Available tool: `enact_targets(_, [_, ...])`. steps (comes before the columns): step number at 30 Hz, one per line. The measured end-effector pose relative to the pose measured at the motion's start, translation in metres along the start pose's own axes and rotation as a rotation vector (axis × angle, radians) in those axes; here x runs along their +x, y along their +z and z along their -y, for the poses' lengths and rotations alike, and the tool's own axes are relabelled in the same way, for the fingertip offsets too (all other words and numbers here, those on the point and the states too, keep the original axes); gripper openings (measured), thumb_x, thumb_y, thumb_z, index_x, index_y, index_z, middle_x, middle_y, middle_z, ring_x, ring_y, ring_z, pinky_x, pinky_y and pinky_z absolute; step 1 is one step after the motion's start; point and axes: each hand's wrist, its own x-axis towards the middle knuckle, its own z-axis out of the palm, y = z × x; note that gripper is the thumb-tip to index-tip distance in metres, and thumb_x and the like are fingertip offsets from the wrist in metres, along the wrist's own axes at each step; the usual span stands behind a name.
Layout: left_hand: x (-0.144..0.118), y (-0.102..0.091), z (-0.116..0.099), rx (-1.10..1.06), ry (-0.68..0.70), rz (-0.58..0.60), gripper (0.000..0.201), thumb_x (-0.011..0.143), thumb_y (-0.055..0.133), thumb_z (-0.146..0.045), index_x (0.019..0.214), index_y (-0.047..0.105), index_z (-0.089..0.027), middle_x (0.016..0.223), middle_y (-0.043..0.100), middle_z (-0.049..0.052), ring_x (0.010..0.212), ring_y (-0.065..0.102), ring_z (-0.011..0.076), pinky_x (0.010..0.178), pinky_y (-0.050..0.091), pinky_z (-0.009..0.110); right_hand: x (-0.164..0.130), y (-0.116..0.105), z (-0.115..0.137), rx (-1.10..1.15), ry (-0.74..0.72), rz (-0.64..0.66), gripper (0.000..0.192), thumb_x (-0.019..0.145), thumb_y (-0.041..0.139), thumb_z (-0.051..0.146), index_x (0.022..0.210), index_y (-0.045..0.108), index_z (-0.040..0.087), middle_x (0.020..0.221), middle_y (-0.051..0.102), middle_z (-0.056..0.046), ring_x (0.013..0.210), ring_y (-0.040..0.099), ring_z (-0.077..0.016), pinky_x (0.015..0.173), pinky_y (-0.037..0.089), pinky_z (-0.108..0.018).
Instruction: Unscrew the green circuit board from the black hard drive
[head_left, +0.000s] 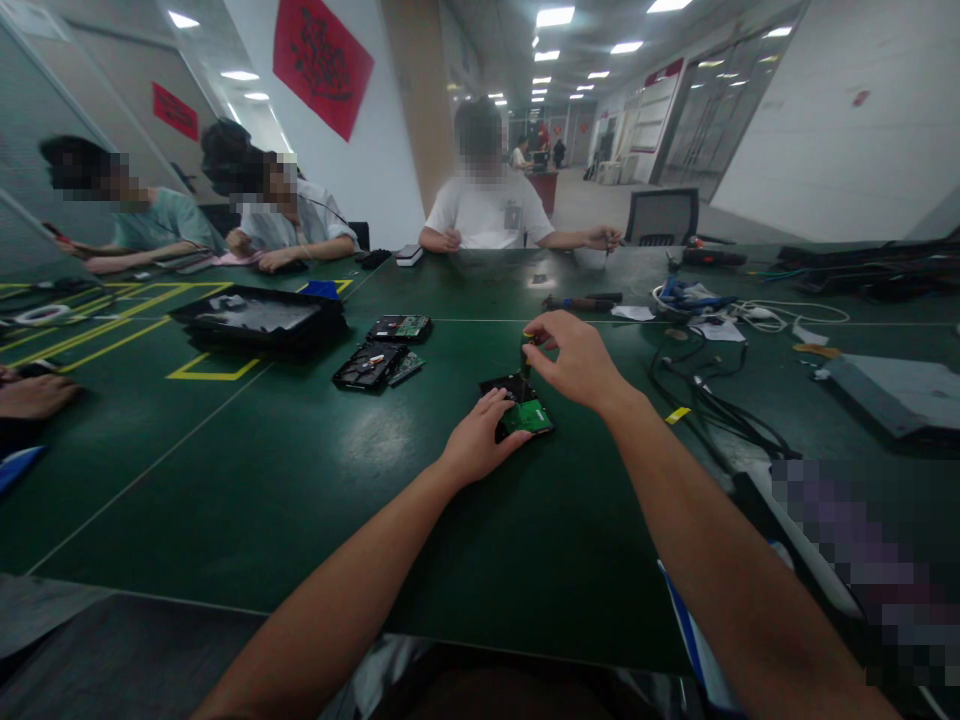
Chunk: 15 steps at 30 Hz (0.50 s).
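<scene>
A small black hard drive with a green circuit board [531, 415] lies on the green table [300, 470] in front of me. My left hand [480, 435] rests on its near left side and holds it down. My right hand [570, 358] hovers just above the drive, fingers pinched around a small dark screwdriver [526, 357] that stands upright with its tip on the drive.
Two more opened hard drives [379, 362] [400, 328] and a black tray [259, 320] lie at the left. Cables [705, 400], a flat grey device [892, 390] and tools [581, 300] crowd the right. Three other people sit along the far and left edges.
</scene>
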Motion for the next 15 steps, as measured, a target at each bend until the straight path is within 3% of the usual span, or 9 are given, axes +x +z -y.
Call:
enact_targets(6, [-0.0001, 0.0005, 0.0016, -0.002, 0.003, 0.001, 0.062, 0.093, 0.062, -0.058, 0.142, 0.055, -0.019, 0.16, 0.044, 0.012, 0.153, 0.033, 0.0268, 0.126, 0.032, 0.044, 0.0002, 0.0005, -0.0015, 0.027, 0.055, -0.008, 0.013, 0.088, 0.067, 0.027, 0.098, 0.06, 0.022, 0.098, 0.07, -0.007, 0.086, 0.065, -0.0237, 0.08, 0.053, -0.04])
enact_targets(15, [-0.0001, 0.0027, 0.0028, 0.0, 0.013, -0.01, 0.063, 0.094, 0.061, -0.058, 0.141, 0.056, -0.018, 0.16, 0.044, 0.013, 0.153, 0.034, 0.0266, 0.126, 0.031, 0.044, 0.0003, -0.0021, 0.0033, 0.021, 0.006, 0.017, 0.014, 0.088, 0.065, 0.024, 0.101, 0.061, 0.021, 0.102, 0.069, -0.008, 0.091, 0.065, -0.0232, 0.083, 0.053, -0.039])
